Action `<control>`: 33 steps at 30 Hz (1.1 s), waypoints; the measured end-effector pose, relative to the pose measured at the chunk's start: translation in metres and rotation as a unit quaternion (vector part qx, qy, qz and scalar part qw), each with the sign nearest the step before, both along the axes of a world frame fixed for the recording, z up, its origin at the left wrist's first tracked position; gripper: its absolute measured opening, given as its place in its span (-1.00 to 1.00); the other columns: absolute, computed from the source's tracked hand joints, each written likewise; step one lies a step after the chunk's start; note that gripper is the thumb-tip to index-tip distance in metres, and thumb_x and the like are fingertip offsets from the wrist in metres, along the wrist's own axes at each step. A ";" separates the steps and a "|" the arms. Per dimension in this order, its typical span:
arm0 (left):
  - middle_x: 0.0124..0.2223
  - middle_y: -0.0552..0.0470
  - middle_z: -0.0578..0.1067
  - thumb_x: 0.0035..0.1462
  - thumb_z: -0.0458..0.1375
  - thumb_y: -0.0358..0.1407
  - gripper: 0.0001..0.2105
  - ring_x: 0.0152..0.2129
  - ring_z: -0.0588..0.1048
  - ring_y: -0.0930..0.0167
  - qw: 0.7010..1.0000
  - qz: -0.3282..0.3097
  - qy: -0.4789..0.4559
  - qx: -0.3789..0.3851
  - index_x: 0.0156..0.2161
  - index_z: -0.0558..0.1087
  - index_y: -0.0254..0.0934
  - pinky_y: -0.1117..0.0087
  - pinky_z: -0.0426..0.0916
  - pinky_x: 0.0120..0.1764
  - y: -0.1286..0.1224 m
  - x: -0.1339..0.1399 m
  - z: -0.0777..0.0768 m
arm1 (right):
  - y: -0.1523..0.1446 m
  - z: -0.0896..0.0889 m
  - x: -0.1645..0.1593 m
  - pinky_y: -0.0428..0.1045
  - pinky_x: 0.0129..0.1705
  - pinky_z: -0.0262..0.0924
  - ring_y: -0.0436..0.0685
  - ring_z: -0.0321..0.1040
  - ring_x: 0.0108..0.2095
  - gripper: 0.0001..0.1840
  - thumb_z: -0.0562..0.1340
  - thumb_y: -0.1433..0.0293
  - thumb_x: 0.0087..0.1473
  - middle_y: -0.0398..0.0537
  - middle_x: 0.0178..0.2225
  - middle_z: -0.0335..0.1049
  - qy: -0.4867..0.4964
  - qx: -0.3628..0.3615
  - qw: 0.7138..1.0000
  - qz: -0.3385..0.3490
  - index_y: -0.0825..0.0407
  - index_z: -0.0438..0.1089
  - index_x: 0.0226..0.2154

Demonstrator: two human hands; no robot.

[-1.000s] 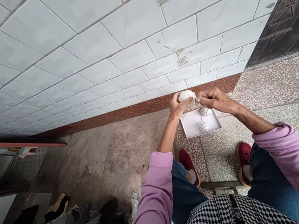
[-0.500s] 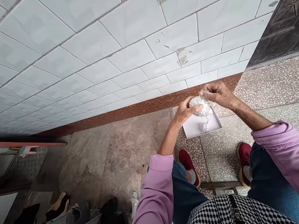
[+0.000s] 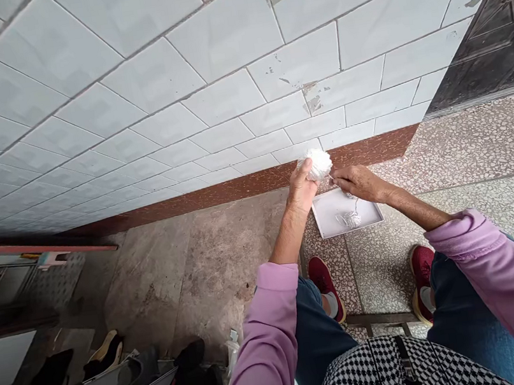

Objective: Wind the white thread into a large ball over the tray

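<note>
A fluffy white ball of yarn (image 3: 318, 164) is gripped in my left hand (image 3: 302, 187), raised above the floor near the foot of the wall. Just right of the ball, my right hand (image 3: 357, 183) pinches the white yarn with its fingers closed. Below both hands lies a shallow white tray-like box lid (image 3: 327, 224). Inside the lid is a loose tangle of white yarn (image 3: 350, 219), and a strand runs up from it toward my right hand.
A white tiled wall (image 3: 225, 107) with a reddish-brown base strip rises in front. White bins holding dark shoes (image 3: 189, 383) stand at lower left. My red shoes (image 3: 324, 285) rest on the floor either side below the lid. A dark door (image 3: 500, 47) is at right.
Both hands have moved left, with the yarn ball turned and lifted slightly. My right hand has dropped from above the ball to its lower right. The yarn in the lid looks looser.
</note>
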State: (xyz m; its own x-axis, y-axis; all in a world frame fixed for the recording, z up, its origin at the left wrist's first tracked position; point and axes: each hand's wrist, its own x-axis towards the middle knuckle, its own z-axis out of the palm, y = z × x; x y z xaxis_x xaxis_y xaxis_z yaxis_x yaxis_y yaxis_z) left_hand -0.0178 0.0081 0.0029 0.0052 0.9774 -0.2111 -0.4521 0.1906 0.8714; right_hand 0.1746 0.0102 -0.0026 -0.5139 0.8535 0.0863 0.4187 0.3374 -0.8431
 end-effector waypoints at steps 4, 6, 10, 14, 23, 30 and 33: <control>-0.07 -0.04 0.66 -0.28 0.62 0.07 -0.29 -0.02 0.64 0.21 0.993 0.042 0.109 -0.009 -0.05 0.53 -0.20 0.24 0.50 0.00 0.004 -0.005 -0.011 | -0.012 0.013 -0.001 0.03 -0.33 0.08 0.07 0.25 -0.50 -0.67 0.24 0.26 0.35 -0.13 -0.56 0.37 0.036 -0.045 0.996 0.069 -0.01 0.45 -0.45; -0.09 -0.02 0.65 -0.31 0.64 0.05 -0.28 -0.10 0.62 0.25 0.983 0.056 0.174 0.003 -0.05 0.52 -0.20 0.26 0.47 -0.02 0.005 -0.006 -0.015 | -0.016 0.023 0.003 0.02 -0.36 0.07 0.05 0.21 -0.51 -0.62 0.27 0.13 0.38 -0.17 -0.56 0.34 0.079 -0.054 0.992 0.084 0.01 0.51 -0.40; -0.06 -0.07 0.66 -0.28 0.63 0.03 -0.30 -0.11 0.59 0.25 0.970 -0.011 0.243 0.030 -0.03 0.56 -0.21 0.25 0.45 -0.02 -0.001 -0.003 -0.014 | -0.015 0.039 0.019 0.01 -0.42 0.00 0.01 0.13 -0.51 -0.49 0.33 -0.04 0.36 -0.20 -0.55 0.28 0.132 -0.032 0.991 0.016 0.01 0.47 -0.42; -0.10 -0.06 0.65 -0.18 0.59 0.11 -0.35 -0.20 0.58 0.30 0.964 -0.155 0.213 0.033 -0.05 0.61 -0.21 0.29 0.45 -0.14 -0.014 0.004 -0.007 | -0.007 0.042 0.033 0.03 -0.42 -0.05 0.01 0.04 -0.50 -0.43 0.39 -0.10 0.28 -0.22 -0.57 0.18 0.157 -0.008 0.986 -0.060 -0.02 0.40 -0.48; -0.20 -0.03 0.59 -0.19 0.58 0.23 -0.31 -0.33 0.54 0.37 0.965 -0.220 0.141 0.024 -0.08 0.61 -0.21 0.33 0.42 -0.27 -0.025 0.012 0.003 | 0.000 0.034 0.032 0.03 -0.43 -0.07 0.00 0.02 -0.51 -0.41 0.39 -0.09 0.28 -0.22 -0.58 0.17 0.154 -0.001 0.986 -0.066 -0.04 0.32 -0.54; 0.00 -0.13 0.68 -0.28 0.60 0.11 -0.29 -0.02 0.63 0.17 0.986 -0.169 -0.008 0.002 -0.03 0.62 -0.20 0.24 0.54 -0.05 -0.020 0.006 0.011 | 0.017 0.013 0.028 0.02 -0.45 -0.02 0.01 0.06 -0.54 -0.42 0.39 -0.18 0.21 -0.24 -0.60 0.21 0.197 -0.052 0.978 -0.052 -0.04 0.40 -0.45; 0.12 -0.18 0.67 -0.24 0.57 0.14 -0.29 0.18 0.59 0.06 0.993 -0.109 -0.055 0.000 -0.02 0.61 -0.22 0.15 0.56 0.07 -0.015 0.002 0.012 | 0.017 0.008 0.020 0.01 -0.42 0.04 0.02 0.14 -0.53 -0.45 0.35 -0.11 0.26 -0.19 -0.58 0.29 0.159 -0.035 0.985 -0.051 -0.05 0.36 -0.49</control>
